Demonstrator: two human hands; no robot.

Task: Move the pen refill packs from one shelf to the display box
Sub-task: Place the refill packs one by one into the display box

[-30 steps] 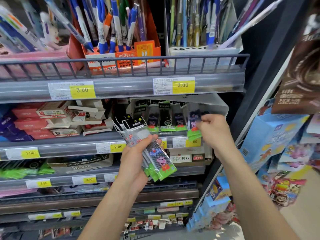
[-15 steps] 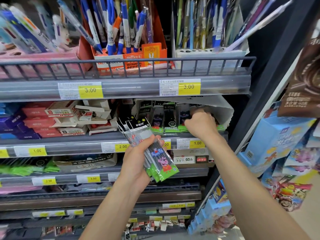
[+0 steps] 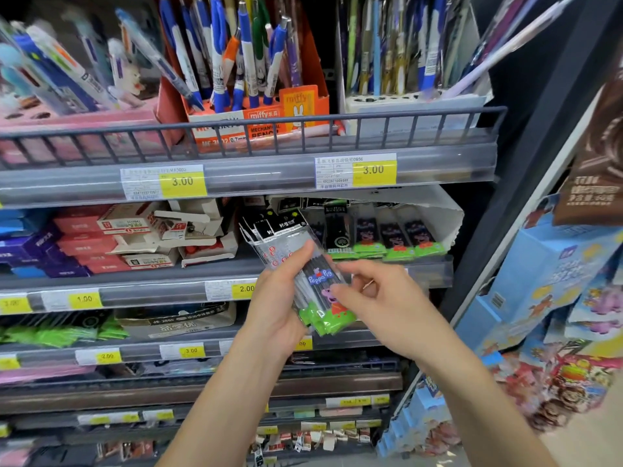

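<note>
Fingers and thumb of the left hand (image 3: 279, 308) curl round a fanned stack of pen refill packs (image 3: 303, 274), held tilted in front of the middle shelf (image 3: 151, 281), black header cards toward 11 o'clock and green bottoms toward 5 o'clock. Each pack is a narrow clear sleeve with a black printed top, dark refills inside, a blue "Peppa Pig" label with a pink cartoon pig, and a bright green strip at the foot. The right hand (image 3: 381, 298) comes in from 3 o'clock, its fingers loosely bent, the fingertips (image 3: 337, 291) touching the front pack near the pig; whether it pinches that pack I cannot tell.

Behind the hands, at 1 o'clock, a white display box (image 3: 448, 214) with a torn cardboard edge sits on the middle shelf and holds a row of the same packs (image 3: 391, 237), upright, green strips at the front. At 9 o'clock on that shelf lie red and white small boxes (image 3: 135, 237). On the shelf above, behind a wire rail (image 3: 253, 129), an orange Miffy mechanical pencil box (image 3: 263, 119) bristles with blue and white pencils. Yellow price tags (image 3: 374, 171) reading 3.00 line that shelf's edge.
</note>
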